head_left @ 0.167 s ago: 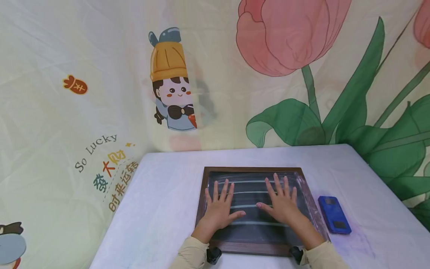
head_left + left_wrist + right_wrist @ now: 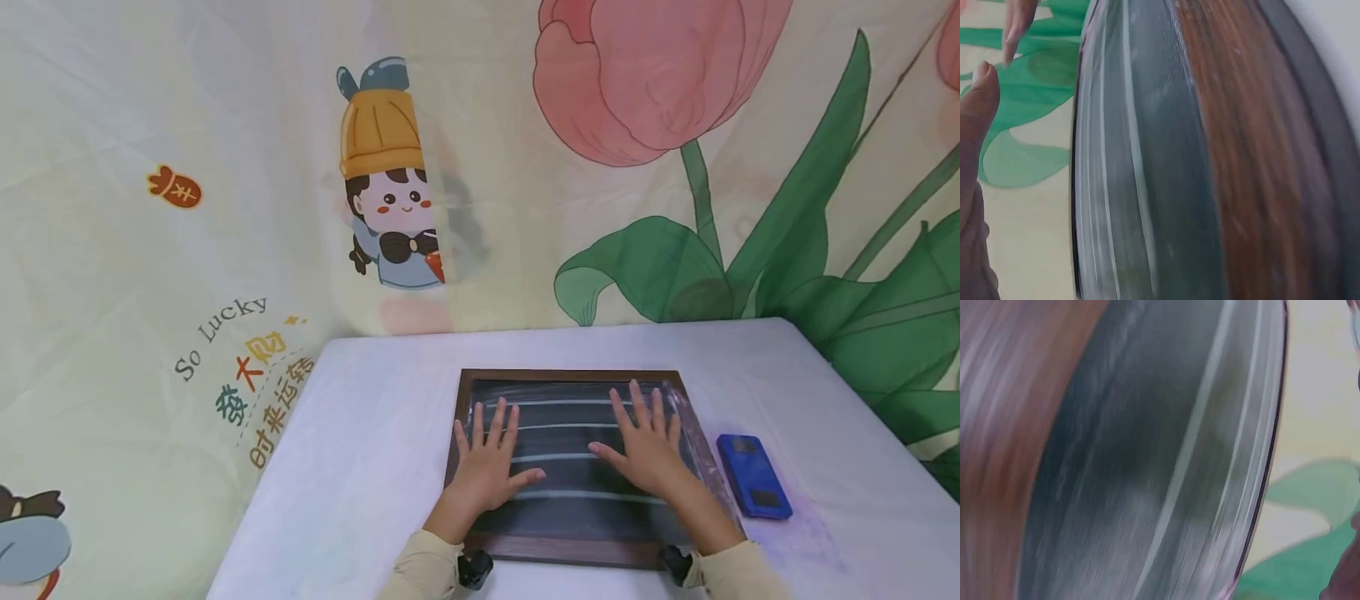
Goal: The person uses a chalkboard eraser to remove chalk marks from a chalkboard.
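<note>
A small blackboard (image 2: 570,525) in a brown wooden frame lies on the table, with several pale horizontal lines across its dark face. Over its left part is my left hand (image 2: 486,471), fingers spread straight and thumb pointing right. My right hand (image 2: 651,454) is spread the same way over the right part, its thumb toward the left. In the left wrist view, the left thumb (image 2: 979,112) shows apart from the board surface (image 2: 1166,156). Only a bit of the right hand (image 2: 1344,575) enters the right wrist view's edge. Neither hand holds anything.
Right of the blackboard lies a blue board eraser-like block (image 2: 753,475) with two dark patches. A white cloth covers the table (image 2: 360,450), with a faint purple stain near the block. Behind hangs a printed curtain (image 2: 495,167) with tulips and cartoon figures.
My right hand has moved to the right and slightly farther up the board, widening the space between the hands. The head view has shifted slightly.
</note>
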### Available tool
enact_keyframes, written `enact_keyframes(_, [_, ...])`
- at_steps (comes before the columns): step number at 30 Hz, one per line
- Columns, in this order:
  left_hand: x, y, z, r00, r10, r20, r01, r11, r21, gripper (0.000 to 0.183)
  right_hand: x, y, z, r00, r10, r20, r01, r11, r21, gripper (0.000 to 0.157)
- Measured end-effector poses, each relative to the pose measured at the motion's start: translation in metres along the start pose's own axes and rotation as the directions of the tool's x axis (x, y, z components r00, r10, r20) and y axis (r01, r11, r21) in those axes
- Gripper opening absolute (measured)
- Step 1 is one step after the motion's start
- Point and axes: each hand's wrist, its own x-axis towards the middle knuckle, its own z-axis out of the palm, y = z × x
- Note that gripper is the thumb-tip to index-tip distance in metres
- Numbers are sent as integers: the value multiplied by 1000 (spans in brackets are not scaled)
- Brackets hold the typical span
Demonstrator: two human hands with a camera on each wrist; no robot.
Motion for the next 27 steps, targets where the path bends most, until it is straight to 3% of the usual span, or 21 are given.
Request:
enact_keyframes(2, [-10,-5,-4,1000,-16,10,17,1000,-14,97,-3,15,-5,999,39,-20,-38,999,22,96])
enact_keyframes(6, [-33,-27,5,993,-96,71,104,989,-107,104,-13,54,-15,988,149,-30,-148,988,47,106])
enact_keyframes(9, [-49,-40,17,980,-147,132,169,970,-174,112,-20,85,-21,973,231,4,-230,972,51,110])
enact_keyframes(12, [-61,-47,30,976,-151,159,184,958,-221,118,-26,109,-26,960,271,64,-273,962,17,110])
enact_keyframes(16, [-73,-51,47,985,-143,98,161,963,-216,124,-31,127,-25,961,256,107,-250,966,-66,104])
enact_keyframes(21, [-81,-54,55,990,-141,-9,138,975,-172,128,-27,130,-21,987,156,51,-150,984,-97,77])
enact_keyframes(24, [-82,-56,55,990,-138,-24,132,978,-158,130,-25,129,-20,991,125,42,-121,988,-97,67])
enact_keyframes(27, [-82,-56,52,992,-129,10,129,978,-161,132,-26,130,-22,989,134,64,-128,988,-82,65])
